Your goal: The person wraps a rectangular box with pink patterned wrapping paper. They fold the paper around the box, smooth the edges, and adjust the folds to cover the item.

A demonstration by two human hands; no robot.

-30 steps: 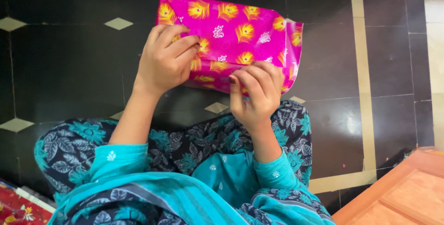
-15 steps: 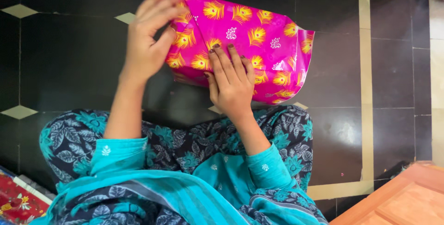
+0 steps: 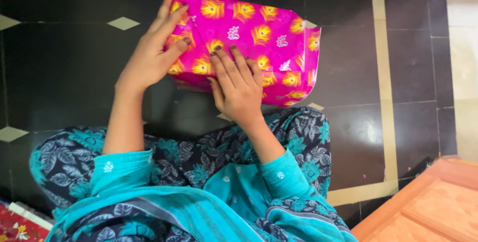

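Note:
A box wrapped in bright pink paper with yellow feather prints [image 3: 264, 33] lies on the dark tiled floor [image 3: 64, 68] in front of my crossed legs. My left hand [image 3: 152, 53] presses flat against the box's left end, fingers stretched over the folded paper flap. My right hand [image 3: 236, 85] lies flat on the top near the front edge, fingers spread, pinning the paper down. At the right end the paper stands loose and unfolded [image 3: 312, 58].
My lap in blue leaf-print cloth [image 3: 199, 172] fills the lower view. A wooden board or low table corner [image 3: 428, 207] sits at the bottom right. A red patterned item [image 3: 17, 224] lies at the bottom left. A pale tile strip [image 3: 386, 83] runs down the floor on the right.
My left hand lifted off the box, then came back down flat on the left flap. My right hand moved from pinching the front edge to lying flat on top.

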